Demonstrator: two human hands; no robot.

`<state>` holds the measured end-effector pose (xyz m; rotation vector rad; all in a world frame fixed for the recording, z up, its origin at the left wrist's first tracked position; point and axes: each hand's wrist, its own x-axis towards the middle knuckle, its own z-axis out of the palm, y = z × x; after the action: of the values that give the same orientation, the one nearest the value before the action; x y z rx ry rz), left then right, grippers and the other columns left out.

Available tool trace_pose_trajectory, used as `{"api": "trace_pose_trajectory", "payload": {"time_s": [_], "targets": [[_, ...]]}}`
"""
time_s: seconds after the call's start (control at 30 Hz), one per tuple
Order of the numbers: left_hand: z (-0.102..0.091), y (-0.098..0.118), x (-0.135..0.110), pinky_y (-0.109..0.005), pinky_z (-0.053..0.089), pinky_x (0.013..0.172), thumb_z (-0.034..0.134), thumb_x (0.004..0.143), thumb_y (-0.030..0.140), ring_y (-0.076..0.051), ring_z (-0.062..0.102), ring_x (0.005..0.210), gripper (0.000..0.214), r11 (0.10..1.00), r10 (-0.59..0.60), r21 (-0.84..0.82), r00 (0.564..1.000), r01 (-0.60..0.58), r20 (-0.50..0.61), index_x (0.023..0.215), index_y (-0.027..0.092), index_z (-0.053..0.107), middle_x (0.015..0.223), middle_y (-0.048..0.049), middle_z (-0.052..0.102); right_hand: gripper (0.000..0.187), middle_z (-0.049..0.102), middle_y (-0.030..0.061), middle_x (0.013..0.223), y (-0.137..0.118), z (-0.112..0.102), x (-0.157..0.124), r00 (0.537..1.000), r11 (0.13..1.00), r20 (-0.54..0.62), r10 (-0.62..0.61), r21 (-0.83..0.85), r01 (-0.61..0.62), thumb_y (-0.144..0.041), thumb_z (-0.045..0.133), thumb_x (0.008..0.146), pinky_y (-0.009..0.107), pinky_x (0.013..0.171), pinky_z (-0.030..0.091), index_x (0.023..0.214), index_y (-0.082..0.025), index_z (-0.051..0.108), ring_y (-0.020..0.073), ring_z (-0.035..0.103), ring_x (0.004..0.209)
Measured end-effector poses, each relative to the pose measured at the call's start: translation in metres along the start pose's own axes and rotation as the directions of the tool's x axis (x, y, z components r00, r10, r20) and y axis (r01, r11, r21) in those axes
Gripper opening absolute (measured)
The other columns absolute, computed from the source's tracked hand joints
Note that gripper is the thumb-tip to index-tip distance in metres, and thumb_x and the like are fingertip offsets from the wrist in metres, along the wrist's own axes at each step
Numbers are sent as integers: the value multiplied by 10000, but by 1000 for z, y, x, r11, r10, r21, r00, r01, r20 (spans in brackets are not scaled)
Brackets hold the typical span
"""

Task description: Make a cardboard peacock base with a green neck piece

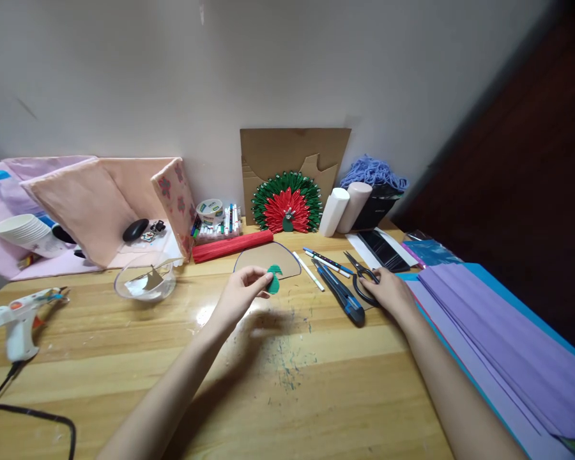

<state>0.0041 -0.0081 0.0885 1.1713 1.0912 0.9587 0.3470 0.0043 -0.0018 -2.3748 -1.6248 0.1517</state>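
Observation:
Between the thumb and fingers of my left hand (250, 284) is a small green cutout (273, 281), held above the table. Behind it lies a half-round piece of cardboard (287, 259) with a dark outline. My right hand (387, 291) is at a pair of black-handled scissors (359, 271), its fingers on the handle loops and the blades pointing away from me. Just left of the scissors are a blue and black utility knife (342, 297), a white pen (309, 271) and some blue-and-white markers (328, 260).
A red and green peacock craft (287, 207) leans on a cardboard sheet (292, 144) by the wall. Red crepe paper (232, 246), a clear bowl (146, 281) and a glue gun (22, 319) are to the left. Purple paper sheets (503, 338) cover the right side.

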Motion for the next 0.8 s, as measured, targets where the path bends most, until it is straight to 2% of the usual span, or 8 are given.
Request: {"api": "trace_pose_trajectory", "payload": {"time_s": [0.13,0.27,0.33,0.43,0.53,0.6,0.7,0.8], "targets": [[1,1,-1,-216,465,556,667,704,415,-116,612,606,313,1000,-3,4,999,3,-45,771,127,563,673,-11,627,397,651,172,913,-1,4,-2,999,999,-33,-8,-44,7,-414,533,781,327,698,436,1018,-105,603,291,613,872],[1,-1,0,-212,449,505,668,693,430,-114,603,538,327,1000,-17,-20,997,15,-75,739,139,527,610,12,598,360,576,218,979,-8,2,-6,976,992,-200,-87,-102,68,-368,535,793,391,786,426,982,-80,641,322,560,935],[0,-3,1,-203,440,493,674,685,426,-88,552,495,325,1000,16,-15,994,-18,-104,706,136,529,558,32,554,273,578,177,959,-18,-3,-12,948,983,-262,-181,-6,186,-325,512,814,376,794,428,928,-116,646,287,557,909],[-2,-6,5,-203,446,495,687,673,392,-65,490,465,304,999,19,-25,985,-24,-171,700,133,530,547,48,521,214,612,81,844,-44,-8,-26,894,870,-210,-395,228,438,-309,439,870,312,719,444,856,-179,609,212,569,792],[-2,-13,7,-224,474,536,689,683,292,-80,534,484,273,997,-79,-33,978,74,-191,825,142,509,581,42,566,159,628,69,881,-73,-2,-42,807,782,-173,-565,199,590,-299,478,859,337,772,426,884,-199,599,229,554,858],[0,-23,8,-220,462,515,671,694,218,-92,552,476,278,991,-127,30,978,133,-165,886,156,479,576,48,574,164,629,84,938,-88,8,-49,784,781,-160,-599,101,617,-268,511,841,360,801,411,963,-197,593,253,536,912],[5,-39,8,-205,435,476,627,706,147,-101,556,472,186,958,-179,216,982,189,-64,808,169,473,557,50,561,159,622,93,908,-99,21,-52,793,803,-127,-595,-48,595,-227,508,839,373,780,402,964,-205,605,269,528,897],[6,-48,6,-219,446,509,590,710,132,-118,579,515,104,873,-271,430,962,228,41,699,164,491,574,18,584,157,617,84,889,-98,21,-47,797,806,-134,-590,-29,592,-234,469,868,355,768,405,939,-210,606,252,533,870]]}}
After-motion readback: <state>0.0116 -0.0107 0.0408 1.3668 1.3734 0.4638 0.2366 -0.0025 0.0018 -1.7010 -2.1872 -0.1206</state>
